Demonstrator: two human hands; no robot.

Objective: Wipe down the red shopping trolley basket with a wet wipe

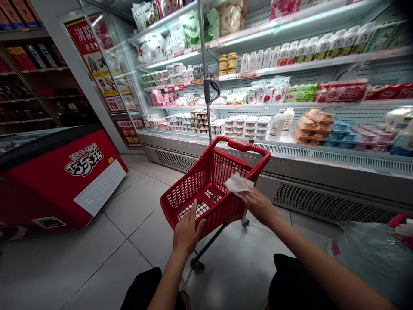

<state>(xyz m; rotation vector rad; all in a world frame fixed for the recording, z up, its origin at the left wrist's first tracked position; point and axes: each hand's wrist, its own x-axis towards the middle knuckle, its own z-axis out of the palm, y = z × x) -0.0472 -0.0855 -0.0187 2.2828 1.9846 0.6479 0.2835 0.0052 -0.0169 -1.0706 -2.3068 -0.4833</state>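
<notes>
A red plastic shopping cart (190, 185) with a grid-patterned basket stands in front of me, its handle side towards the refrigerated shelves. My right hand (256, 204) is closed on a white tissue (239, 183), which lies against the basket's right rim just below the handle. At the near side of the basket, my left hand (187, 232) rests on or just over the rim, fingers stretched out and thumb apart, holding nothing. The basket shows no goods inside. Part of the near rim is hidden behind my left hand.
An open refrigerated display (274, 159) with dairy goods runs along the back. To the left stands a red chest freezer (64, 185). A clear plastic-wrapped item (368, 254) is at the lower right. Grey floor tiles (97, 258) lie beneath the cart.
</notes>
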